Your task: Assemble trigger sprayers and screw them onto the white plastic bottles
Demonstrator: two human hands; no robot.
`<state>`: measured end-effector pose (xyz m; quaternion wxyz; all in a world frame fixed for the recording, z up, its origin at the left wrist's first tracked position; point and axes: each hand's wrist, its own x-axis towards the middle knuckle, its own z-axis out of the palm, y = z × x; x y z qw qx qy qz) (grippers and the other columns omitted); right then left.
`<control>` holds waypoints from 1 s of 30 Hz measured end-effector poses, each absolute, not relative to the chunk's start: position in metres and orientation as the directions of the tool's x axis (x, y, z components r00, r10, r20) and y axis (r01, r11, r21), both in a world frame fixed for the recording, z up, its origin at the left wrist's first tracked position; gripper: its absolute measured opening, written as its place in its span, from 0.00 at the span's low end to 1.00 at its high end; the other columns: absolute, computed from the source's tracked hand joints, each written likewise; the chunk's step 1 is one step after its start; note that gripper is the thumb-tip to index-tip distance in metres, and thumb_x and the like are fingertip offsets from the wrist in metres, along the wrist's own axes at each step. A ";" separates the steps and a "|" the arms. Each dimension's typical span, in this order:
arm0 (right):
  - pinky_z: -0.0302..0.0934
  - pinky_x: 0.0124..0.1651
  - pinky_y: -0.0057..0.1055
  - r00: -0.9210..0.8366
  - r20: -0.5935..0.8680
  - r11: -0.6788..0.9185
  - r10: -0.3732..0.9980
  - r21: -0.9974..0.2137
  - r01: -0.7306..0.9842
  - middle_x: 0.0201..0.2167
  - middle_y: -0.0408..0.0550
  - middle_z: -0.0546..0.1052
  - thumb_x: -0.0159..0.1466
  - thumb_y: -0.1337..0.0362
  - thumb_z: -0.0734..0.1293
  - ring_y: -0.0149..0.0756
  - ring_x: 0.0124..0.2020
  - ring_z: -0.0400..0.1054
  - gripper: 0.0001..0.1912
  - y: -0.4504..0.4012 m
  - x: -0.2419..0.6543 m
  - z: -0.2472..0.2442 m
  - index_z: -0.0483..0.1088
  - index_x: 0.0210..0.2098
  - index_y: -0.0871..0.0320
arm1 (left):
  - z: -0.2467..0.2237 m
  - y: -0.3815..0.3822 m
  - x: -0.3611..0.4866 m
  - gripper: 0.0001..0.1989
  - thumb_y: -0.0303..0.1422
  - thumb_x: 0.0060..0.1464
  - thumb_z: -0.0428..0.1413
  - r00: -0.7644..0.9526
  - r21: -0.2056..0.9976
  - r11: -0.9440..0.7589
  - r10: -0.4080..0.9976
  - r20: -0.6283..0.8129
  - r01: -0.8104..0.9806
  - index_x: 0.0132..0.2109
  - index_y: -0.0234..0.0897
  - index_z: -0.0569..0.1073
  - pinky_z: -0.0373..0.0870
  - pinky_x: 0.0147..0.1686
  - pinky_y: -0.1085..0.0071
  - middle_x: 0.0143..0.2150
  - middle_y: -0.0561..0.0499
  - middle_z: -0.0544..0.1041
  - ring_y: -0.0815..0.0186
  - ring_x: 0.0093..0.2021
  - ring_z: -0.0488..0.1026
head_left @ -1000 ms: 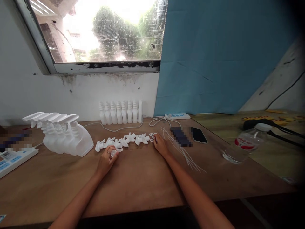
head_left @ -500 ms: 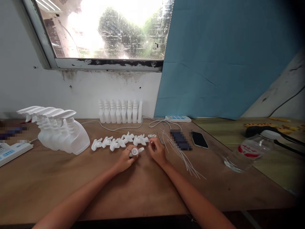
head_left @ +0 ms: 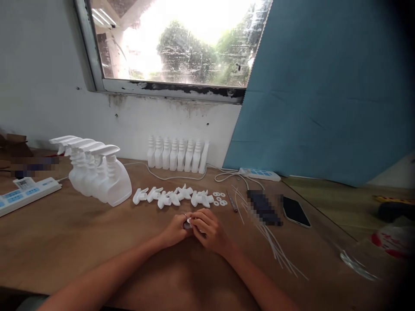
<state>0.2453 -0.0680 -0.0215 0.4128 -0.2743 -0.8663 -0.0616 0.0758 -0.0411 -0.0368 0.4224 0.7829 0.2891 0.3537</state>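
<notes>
My left hand (head_left: 177,230) is closed around a white trigger spray head (head_left: 187,225), most of it hidden by the fingers. Over its opening, my right hand (head_left: 207,229) has its fingers pinched together; whatever they hold is too small and covered to name. Just beyond the hands lie several loose white spray heads (head_left: 164,200) in an uneven row. A few flat white rings (head_left: 219,200) rest to the right of that row, with a slim pen-like tool (head_left: 232,202) beside them.
White spray bottles with heads (head_left: 116,183) stand at left, and headless bottles (head_left: 175,155) line the wall. Thin white tubes (head_left: 275,246), a phone (head_left: 295,211) and a clear plastic bottle (head_left: 372,250) are at right. Power strips (head_left: 259,174) lie on the table.
My right hand has come from beside the rings to the spray head in my left hand, and both hands now meet. The camera view has turned left and tilted.
</notes>
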 end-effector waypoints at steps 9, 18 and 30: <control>0.63 0.49 0.42 -0.502 0.698 0.826 0.511 -0.239 0.510 0.44 0.53 0.73 0.60 0.73 0.63 0.42 0.46 0.65 0.14 -0.075 0.254 -0.024 0.66 0.45 0.56 | -0.031 -0.043 0.067 0.13 0.32 0.51 0.58 0.598 0.857 -0.485 0.743 0.301 0.172 0.45 0.34 0.73 0.65 0.41 0.71 0.40 0.50 0.77 0.64 0.39 0.71; 0.64 0.48 0.41 -0.465 0.656 0.779 0.594 -0.325 0.536 0.46 0.53 0.71 0.62 0.70 0.63 0.42 0.47 0.67 0.14 -0.071 0.257 -0.024 0.66 0.47 0.53 | -0.034 -0.047 0.060 0.20 0.33 0.54 0.56 0.514 0.755 -0.574 0.773 0.373 0.316 0.53 0.40 0.64 0.67 0.47 0.66 0.46 0.49 0.75 0.62 0.45 0.72; 0.61 0.48 0.41 -0.383 0.619 0.661 0.686 -0.310 0.684 0.46 0.54 0.70 0.61 0.70 0.62 0.44 0.47 0.65 0.12 -0.077 0.242 -0.026 0.65 0.45 0.57 | -0.034 -0.043 0.056 0.09 0.35 0.56 0.54 0.541 0.614 -0.642 0.750 0.379 0.460 0.44 0.39 0.68 0.67 0.39 0.70 0.40 0.50 0.75 0.64 0.39 0.72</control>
